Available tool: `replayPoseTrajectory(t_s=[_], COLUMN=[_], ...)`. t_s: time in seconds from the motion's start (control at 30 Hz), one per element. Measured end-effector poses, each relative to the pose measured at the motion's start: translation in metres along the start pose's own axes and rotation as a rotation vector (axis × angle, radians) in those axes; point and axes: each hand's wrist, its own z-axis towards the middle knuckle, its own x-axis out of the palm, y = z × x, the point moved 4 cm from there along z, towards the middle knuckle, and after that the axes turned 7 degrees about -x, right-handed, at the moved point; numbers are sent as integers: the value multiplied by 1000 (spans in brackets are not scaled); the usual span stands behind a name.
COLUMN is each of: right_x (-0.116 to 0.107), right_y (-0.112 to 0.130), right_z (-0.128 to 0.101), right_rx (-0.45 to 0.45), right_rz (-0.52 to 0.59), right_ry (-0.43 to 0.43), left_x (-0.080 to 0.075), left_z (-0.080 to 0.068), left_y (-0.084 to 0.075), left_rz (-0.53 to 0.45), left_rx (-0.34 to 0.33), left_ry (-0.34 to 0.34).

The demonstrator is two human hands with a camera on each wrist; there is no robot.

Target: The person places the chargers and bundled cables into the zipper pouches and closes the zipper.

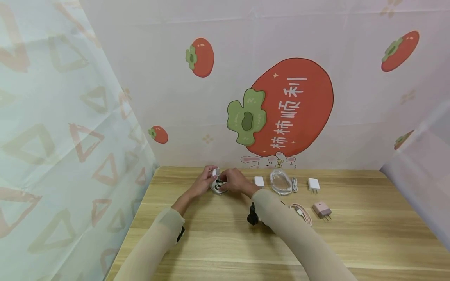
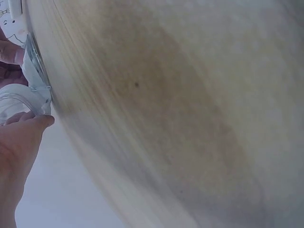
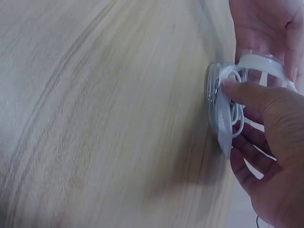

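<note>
Near the far edge of the wooden table [image 1: 211, 242], toward its left end, a coiled white cable [image 3: 239, 124] is pinched by the right hand [image 1: 234, 180], thumb on its loops and fingers behind, while the left hand [image 1: 202, 184] has its thumb and fingers clamped on a clear plastic loop [image 3: 261, 62] touching it. To their right lie a white charger [image 1: 259, 181], a clear coiled bundle [image 1: 273, 182], a small bundled cable [image 1: 294, 184] and a white two-pronged plug [image 1: 313, 183], with a pink cable [image 1: 306, 214] and a pink plug [image 1: 321, 209] nearer the person.
</note>
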Motion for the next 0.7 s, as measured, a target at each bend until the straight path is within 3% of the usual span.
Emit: replayPoseTrajectory(t_s=[0.3, 0.7], right_x=[-6, -5], right_y=[-1, -2], right_z=[-2, -4], right_rx=[-51, -93], right_rz=[87, 73], right_ry=[33, 9], left_x=[-1, 2], left_z=[0, -1], left_y=[2, -2], left_rz=[7, 5], left_rx=[2, -17], left_ry=[-2, -11])
